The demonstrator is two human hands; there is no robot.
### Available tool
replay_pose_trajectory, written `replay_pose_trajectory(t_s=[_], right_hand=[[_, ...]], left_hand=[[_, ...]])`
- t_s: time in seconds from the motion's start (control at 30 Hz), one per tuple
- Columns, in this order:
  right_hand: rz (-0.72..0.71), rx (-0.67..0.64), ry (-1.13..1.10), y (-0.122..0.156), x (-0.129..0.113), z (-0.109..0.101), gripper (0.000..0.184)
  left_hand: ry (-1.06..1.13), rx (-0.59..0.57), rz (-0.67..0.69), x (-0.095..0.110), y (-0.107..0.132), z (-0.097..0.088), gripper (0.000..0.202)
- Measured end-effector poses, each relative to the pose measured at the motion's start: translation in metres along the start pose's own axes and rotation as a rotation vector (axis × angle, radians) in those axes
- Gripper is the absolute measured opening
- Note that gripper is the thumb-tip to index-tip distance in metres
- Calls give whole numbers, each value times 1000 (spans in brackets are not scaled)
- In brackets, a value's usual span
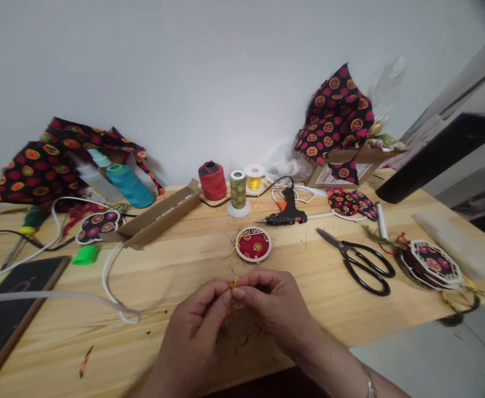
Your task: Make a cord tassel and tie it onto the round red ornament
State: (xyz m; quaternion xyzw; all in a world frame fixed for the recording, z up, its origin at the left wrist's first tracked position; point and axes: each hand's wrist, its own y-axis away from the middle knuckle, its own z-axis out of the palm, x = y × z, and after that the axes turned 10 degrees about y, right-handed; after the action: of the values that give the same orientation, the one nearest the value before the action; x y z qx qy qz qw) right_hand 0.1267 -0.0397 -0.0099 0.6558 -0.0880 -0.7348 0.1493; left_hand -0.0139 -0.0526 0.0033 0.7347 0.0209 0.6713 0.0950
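Note:
My left hand [203,315] and my right hand [269,301] meet fingertip to fingertip near the table's front. Both pinch a small piece of yellow cord [237,303], looped below the fingers and bunched above; its exact shape is partly hidden. Just beyond my hands lies a round wooden-framed ornament [254,245] with red patterned fabric inside. A loose yellow thread crosses it, running up to a spool of yellow thread [254,178]. To the right of my right hand, black-handled scissors [360,262] lie with their blades together, pointing away to the left.
A black glue gun [286,210] lies behind the ornament, by an olive thread spool [238,190] and red thread cone [212,181]. A cardboard tray [163,215] and phone [14,309] are leftward. Stacked octagonal ornaments [431,265] sit at the right edge. White cables cross the left side.

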Motion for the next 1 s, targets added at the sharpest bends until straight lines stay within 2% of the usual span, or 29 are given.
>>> replay_pose_trajectory(t_s=[0.47, 0.67, 0.9, 1.0], right_hand=[[27, -25, -6, 1, 2, 2, 11], [35, -41, -21, 1, 6, 2, 15], [-137, 3, 68, 2, -8, -11, 12], [-149, -46, 128, 4, -15, -17, 11]], left_hand=[[67, -1, -60, -1, 0, 1, 24], [226, -2, -137, -8, -1, 0, 21], [510, 37, -253, -4, -5, 1, 17], [589, 36, -285, -2, -8, 0, 16]])
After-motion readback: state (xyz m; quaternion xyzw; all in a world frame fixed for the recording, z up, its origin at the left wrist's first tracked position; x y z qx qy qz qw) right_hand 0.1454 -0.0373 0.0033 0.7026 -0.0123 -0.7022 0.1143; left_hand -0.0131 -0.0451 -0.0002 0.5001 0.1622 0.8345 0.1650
